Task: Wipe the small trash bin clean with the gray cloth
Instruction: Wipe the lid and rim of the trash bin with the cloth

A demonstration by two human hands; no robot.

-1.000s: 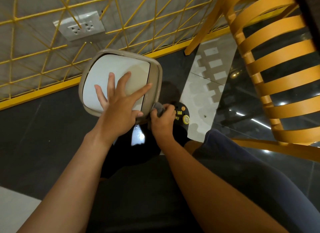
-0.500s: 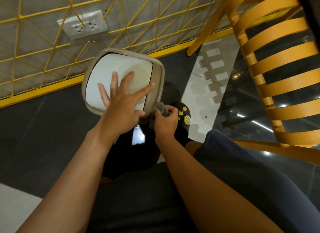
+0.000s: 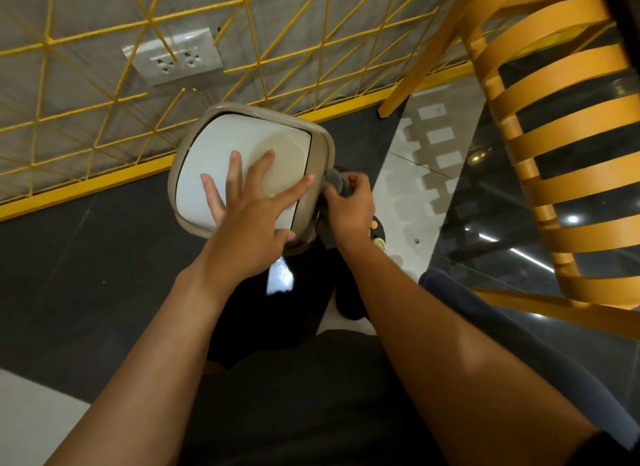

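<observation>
Looked straight down onto a dark glossy tiled floor (image 3: 86, 257), bordered along its far edge by a yellow skirting strip (image 3: 86, 185) at the foot of a grey wall (image 3: 69, 74). Overlaid, across that wall, with a yellow wire lattice of triangles (image 3: 149, 21). Crowded on the right by an orange curved chair of broad slats (image 3: 571, 61), with a slatted shadow on a pale floor tile (image 3: 408, 195). Filled along the lower frame with two bare forearms above a black garment (image 3: 311, 396) and a dark blue garment over one leg (image 3: 519, 330). Showed, near the skirting strip and between the two hands, a small beige plastic trash bin (image 3: 323, 146) capped with a white swing lid (image 3: 249, 139), with its base hidden under that lid. Steadied from above by a left hand (image 3: 252, 223), laid flat on the white lid with fingers spread wide and thumb tucked at the near rim. Touched on its right side by a right hand (image 3: 351, 205), curled tight and pinching a bunched gray cloth (image 3: 337, 181) against the beige rim. Showed, high on the wall behind the lattice, a white double power socket (image 3: 175, 58). Glimpsed just beside the right wrist a black slipper with yellow lemon prints (image 3: 379, 240), mostly covered by the hand.
</observation>
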